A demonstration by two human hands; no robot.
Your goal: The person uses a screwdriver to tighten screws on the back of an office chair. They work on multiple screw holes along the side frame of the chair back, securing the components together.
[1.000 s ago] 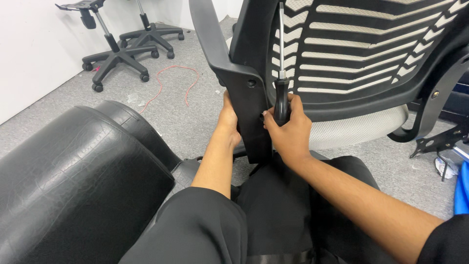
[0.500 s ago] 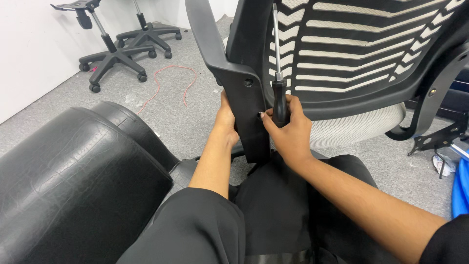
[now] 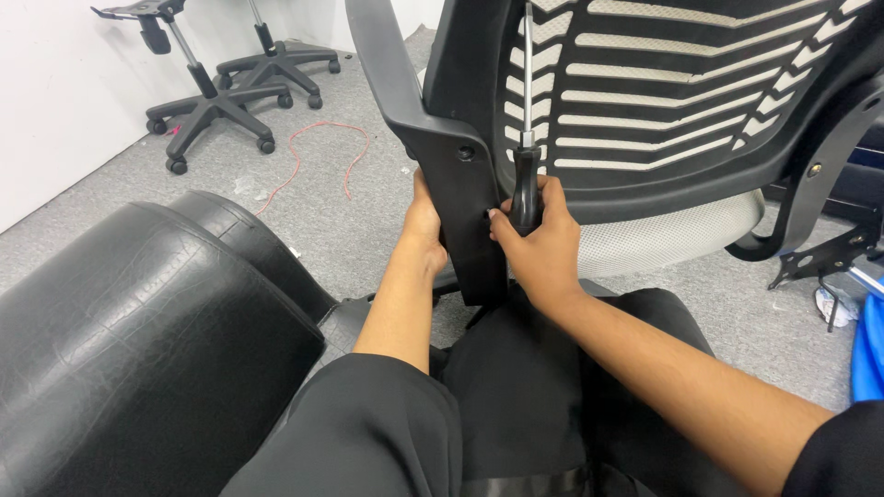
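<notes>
**Both hands on the armrest bracket, screwdriver upright**

Grey carpet (image 3: pixel 368 221) runs back to a white wall (image 3: pixel 55 110) on my left, where I can see two bare five-star chair bases (image 3: pixel 207 106) on castors and a loose red cord (image 3: pixel 308 156) lying on the floor near them. A black leather cushion (image 3: pixel 138 340) fills the lower left of my view, and my lap is covered in black cloth.

Right in front of me stands an office chair (image 3: pixel 681 101) with a black slatted plastic back over pale mesh and a grey mesh seat below it. Its black armrest (image 3: pixel 442 147) rises from my lap towards the top edge, with one round screw hole showing in the flat bracket part.

My left hand (image 3: pixel 425 230) is wrapped around the far edge of that bracket, fingers hidden behind it, thumb side pressed to the plastic. My right hand (image 3: pixel 543 248) is closed around the black handle of a screwdriver (image 3: pixel 526 175), which stands nearly upright, its metal shaft pointing up across the chair back. The thumb of that hand reaches over to touch the bracket's face just beside the handle. I cannot tell whether it pins anything small there.
</notes>
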